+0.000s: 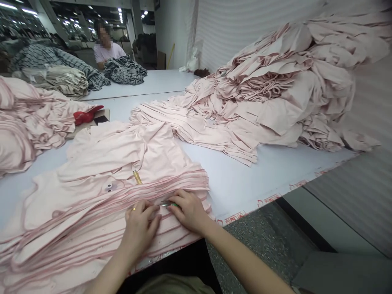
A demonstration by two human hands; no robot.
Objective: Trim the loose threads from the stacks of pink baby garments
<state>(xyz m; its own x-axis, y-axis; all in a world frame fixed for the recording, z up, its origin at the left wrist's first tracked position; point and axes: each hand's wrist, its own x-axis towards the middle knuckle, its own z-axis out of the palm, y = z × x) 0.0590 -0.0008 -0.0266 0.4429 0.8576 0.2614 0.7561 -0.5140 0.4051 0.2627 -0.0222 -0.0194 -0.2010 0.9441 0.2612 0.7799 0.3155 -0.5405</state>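
Observation:
My hands rest side by side on a layered stack of pale pink garments with darker pink edges (101,179). My right hand (190,210) has its fingertips around a small green-and-metal tool (169,204), partly hidden, possibly thread snips. My left hand (142,224), wearing a gold ring, lies flat-curled on the cloth layers just left of that tool. Above my hands, a small gold cylinder (137,177) lies on the stack.
A tall heap of the same pink cloth (284,85) rises at the right, and another (27,126) lies at the left beside a red object (85,115). A seated person (107,51) works with dark striped cloth (125,71) beyond the white table (269,171).

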